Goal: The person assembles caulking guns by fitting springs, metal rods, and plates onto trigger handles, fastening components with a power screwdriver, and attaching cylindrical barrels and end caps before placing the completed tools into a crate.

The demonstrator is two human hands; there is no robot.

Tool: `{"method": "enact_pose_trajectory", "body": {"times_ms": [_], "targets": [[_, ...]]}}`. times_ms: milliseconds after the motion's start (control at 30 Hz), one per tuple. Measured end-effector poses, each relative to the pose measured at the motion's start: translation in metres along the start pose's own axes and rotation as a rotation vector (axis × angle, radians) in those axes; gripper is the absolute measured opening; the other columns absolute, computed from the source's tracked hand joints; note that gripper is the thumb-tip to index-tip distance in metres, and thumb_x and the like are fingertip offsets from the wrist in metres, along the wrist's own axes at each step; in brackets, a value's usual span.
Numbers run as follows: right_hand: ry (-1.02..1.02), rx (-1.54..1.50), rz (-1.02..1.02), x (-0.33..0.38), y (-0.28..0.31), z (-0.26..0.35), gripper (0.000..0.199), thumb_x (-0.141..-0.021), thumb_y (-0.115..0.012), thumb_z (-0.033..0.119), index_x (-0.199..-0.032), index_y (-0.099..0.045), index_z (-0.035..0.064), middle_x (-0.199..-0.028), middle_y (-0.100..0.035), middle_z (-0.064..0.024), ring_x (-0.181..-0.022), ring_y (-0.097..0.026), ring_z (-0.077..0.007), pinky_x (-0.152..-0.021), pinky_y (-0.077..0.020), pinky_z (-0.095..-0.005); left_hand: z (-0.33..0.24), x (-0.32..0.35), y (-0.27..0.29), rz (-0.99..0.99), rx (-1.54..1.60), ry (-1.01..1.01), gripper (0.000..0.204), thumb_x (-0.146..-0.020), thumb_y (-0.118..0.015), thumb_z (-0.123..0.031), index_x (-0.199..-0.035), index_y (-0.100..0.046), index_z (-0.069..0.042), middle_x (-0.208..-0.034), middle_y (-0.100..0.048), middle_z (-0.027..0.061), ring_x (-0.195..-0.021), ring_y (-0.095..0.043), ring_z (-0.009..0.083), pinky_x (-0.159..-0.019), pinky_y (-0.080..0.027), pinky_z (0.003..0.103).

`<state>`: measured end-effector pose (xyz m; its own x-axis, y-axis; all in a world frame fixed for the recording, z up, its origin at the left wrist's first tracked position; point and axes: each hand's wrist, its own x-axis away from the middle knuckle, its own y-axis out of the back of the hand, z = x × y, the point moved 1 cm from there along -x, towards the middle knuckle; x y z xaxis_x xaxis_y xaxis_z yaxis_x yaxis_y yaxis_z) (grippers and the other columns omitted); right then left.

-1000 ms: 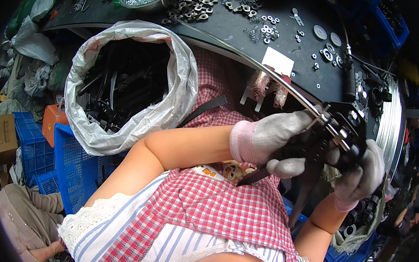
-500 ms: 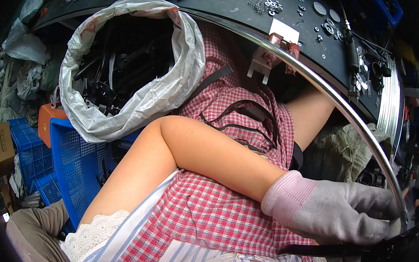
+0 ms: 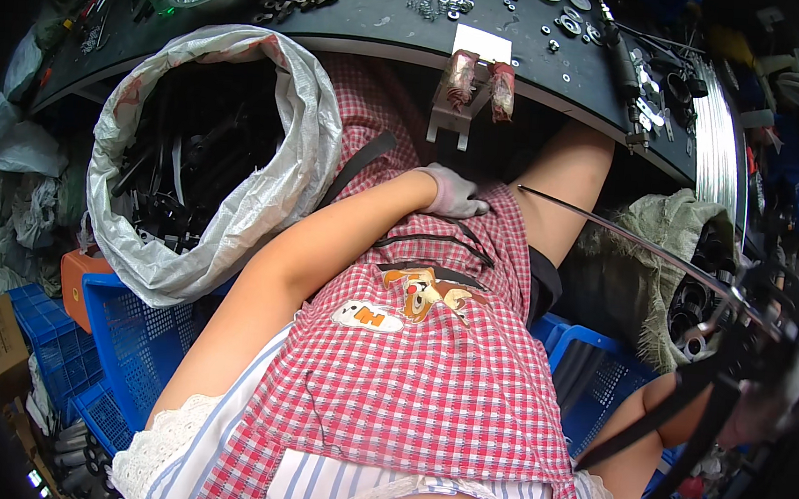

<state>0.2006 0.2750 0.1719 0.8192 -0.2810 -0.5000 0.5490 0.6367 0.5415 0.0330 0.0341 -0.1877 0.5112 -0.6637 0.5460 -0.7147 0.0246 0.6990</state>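
My left hand (image 3: 455,194), in a grey glove with a pink cuff, is over my lap near the front of the red checked apron (image 3: 447,366). Its fingertips are smeared, so I cannot tell what they hold, if anything. At the far right my right hand (image 3: 788,383), also gloved and partly lost in the dark rim, grips a thin metal rod with black parts. The shiny rod (image 3: 644,246) slants from the hand toward my lap, its dark tip short of my left hand. Long black strips (image 3: 687,413) hang below the right hand.
A white woven sack (image 3: 310,139) of black parts stands at the left, beside a blue crate (image 3: 144,333). On the black bench (image 3: 370,27) lie washers, springs and a hand tool (image 3: 618,60). A bracket with wrapped posts (image 3: 459,85) juts from its edge. Another sack (image 3: 673,233) is right.
My left hand has moved from the far right back to my lap, away from the rod. The long rod, bowed across the view before, now points at my lap. The view has shifted.
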Motion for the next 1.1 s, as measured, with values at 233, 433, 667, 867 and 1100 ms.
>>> {"method": "enact_pose_trajectory", "body": {"times_ms": [233, 433, 667, 867, 1100], "targets": [[0.330, 0.183, 0.410, -0.037, -0.148, 0.021, 0.020, -0.076, -0.060, 0.005, -0.057, -0.057, 0.0023, -0.048, -0.052, -0.0085, -0.044, -0.052, -0.0103, -0.044, -0.0363, -0.0272, -0.014, 0.043, 0.025, 0.033, -0.038, -0.022, 0.057, -0.092, -0.037, -0.054, -0.103, -0.069, -0.007, -0.102, -0.067, 0.0177, -0.100, -0.062, 0.0360, -0.090, -0.046, 0.043], [0.403, 0.450, 0.523, -0.053, -0.284, -0.024, 0.030, -0.080, -0.060, 0.037, -0.068, -0.070, 0.0121, -0.058, -0.062, -0.0104, -0.058, -0.065, -0.0281, -0.057, -0.0519, -0.0386, -0.001, 0.127, 0.080, -0.238, 0.375, 0.130, 0.037, -0.091, -0.050, -0.033, -0.105, -0.063, -0.001, -0.095, -0.065, 0.0232, -0.092, -0.064, 0.0357, -0.081, -0.049, 0.041], [0.306, 0.581, 0.711, -0.044, -0.312, -0.047, 0.027, -0.082, -0.058, 0.037, -0.080, -0.068, 0.0115, -0.072, -0.067, -0.0129, -0.070, -0.068, -0.0302, -0.065, -0.0539, -0.0423, -0.021, 0.114, 0.105, -1.148, 0.645, -0.207, 0.056, -0.088, -0.054, -0.023, -0.136, -0.038, 0.000, -0.116, -0.057, 0.0216, -0.093, -0.063, 0.0250, -0.082, -0.049, 0.033], [0.197, -0.147, 0.599, -0.032, -0.255, -0.085, 0.029, -0.083, -0.066, 0.020, -0.105, -0.060, 0.0014, -0.086, -0.065, -0.0187, -0.073, -0.063, -0.0297, -0.065, -0.0483, -0.0356, -0.011, 0.067, 0.081, -1.377, 0.245, -0.208, 0.091, -0.076, -0.061, -0.063, -0.136, -0.036, 0.001, -0.133, -0.044, 0.0235, -0.128, -0.037, 0.0451, -0.105, -0.033, 0.051], [-0.480, 0.815, -0.064, 0.010, 0.030, -0.283, 0.034, -0.093, -0.054, 0.030, -0.114, -0.061, 0.0037, -0.107, -0.065, -0.0169, -0.097, -0.061, -0.0312, -0.085, -0.0462, -0.0392, 0.026, 0.085, 0.115, -1.555, 0.290, -0.116, 0.044, -0.087, -0.058, -0.024, -0.121, -0.051, 0.003, -0.117, -0.057, 0.0200, -0.115, -0.052, 0.0361, -0.099, -0.039, 0.042]]}}
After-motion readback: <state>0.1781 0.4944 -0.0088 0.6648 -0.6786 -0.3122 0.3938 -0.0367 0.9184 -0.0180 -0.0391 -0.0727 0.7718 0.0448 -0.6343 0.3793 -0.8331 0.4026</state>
